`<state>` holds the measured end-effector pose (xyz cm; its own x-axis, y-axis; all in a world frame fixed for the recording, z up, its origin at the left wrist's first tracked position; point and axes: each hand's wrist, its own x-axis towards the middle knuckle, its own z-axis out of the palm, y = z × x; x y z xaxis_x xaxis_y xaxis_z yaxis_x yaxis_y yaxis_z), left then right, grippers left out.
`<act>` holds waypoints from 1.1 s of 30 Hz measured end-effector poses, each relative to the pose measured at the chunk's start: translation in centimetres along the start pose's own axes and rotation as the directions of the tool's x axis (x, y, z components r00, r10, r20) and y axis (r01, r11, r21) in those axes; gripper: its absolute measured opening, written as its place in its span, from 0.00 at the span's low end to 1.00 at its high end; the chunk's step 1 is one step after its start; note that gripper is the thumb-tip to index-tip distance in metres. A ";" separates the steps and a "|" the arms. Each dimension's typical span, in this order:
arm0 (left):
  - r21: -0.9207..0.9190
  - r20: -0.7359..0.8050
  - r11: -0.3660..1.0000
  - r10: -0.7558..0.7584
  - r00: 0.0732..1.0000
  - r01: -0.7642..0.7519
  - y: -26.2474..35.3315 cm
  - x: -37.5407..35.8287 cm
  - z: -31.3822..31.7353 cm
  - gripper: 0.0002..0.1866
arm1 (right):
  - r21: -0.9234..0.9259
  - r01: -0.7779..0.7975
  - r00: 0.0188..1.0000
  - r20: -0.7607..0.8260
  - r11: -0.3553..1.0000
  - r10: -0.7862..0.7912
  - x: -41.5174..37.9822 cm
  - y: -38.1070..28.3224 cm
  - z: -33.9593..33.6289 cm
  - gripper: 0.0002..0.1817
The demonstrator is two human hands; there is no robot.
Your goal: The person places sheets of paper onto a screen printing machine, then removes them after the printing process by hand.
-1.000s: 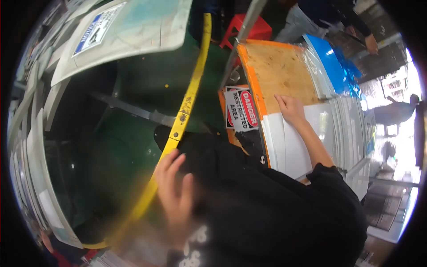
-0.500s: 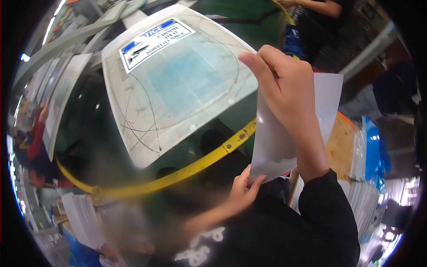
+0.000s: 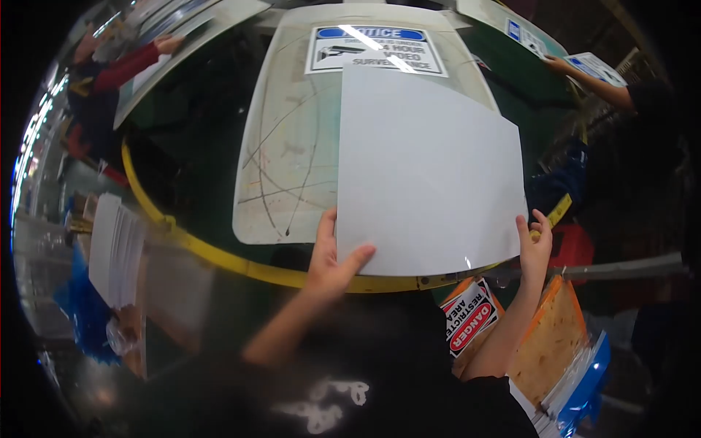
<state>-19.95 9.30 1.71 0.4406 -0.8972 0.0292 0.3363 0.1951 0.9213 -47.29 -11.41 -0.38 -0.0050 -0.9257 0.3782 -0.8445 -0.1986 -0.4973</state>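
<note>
A blank white sheet (image 3: 431, 168) is held up in front of me, covering part of a pale platen (image 3: 292, 131). My left hand (image 3: 332, 259) grips its lower left edge, thumb on the front and fingers behind. At the lower right edge, my right hand (image 3: 535, 237) holds the sheet between thumb and fingers. Beyond the sheet's top edge, a printed notice sign (image 3: 376, 50) with a blue band and a camera picture lies on the platen. Dark scratch lines mark the platen's left part.
A curved yellow rail (image 3: 241, 266) runs below the platen. To the right are a danger sign (image 3: 471, 317), a wooden board (image 3: 544, 343) and blue plastic (image 3: 588, 383). White sheets (image 3: 117, 248) are stacked at left. Co-workers' arms (image 3: 128, 69) (image 3: 595, 84) reach over other platens.
The sheet has turned from edge-on at the right to flat over the platen. My right hand has come down from its upper part to the lower right edge. The view has shifted.
</note>
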 end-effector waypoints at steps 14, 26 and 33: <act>0.859 -0.023 0.505 0.203 0.979 -0.085 2.1 11.9 -11.3 0.32 | 0.379 0.024 0.971 0.213 0.925 -0.113 6.0 -9.4 7.2 0.39; 0.976 0.184 -0.164 0.285 0.941 -0.141 0.6 16.8 -16.7 0.35 | 0.199 0.129 0.975 0.151 0.971 -0.161 7.1 -12.6 12.3 0.50; 0.980 0.136 -0.184 0.352 0.926 -0.075 0.5 16.9 -16.6 0.34 | 0.188 0.152 0.967 0.176 0.970 -0.186 7.8 -12.9 13.3 0.50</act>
<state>1.52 0.78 -3.81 0.4128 -0.8162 0.4042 -0.9104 -0.3571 0.2087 -29.33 -20.35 -1.45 0.2462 -0.9147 0.3205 -0.7195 -0.3940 -0.5718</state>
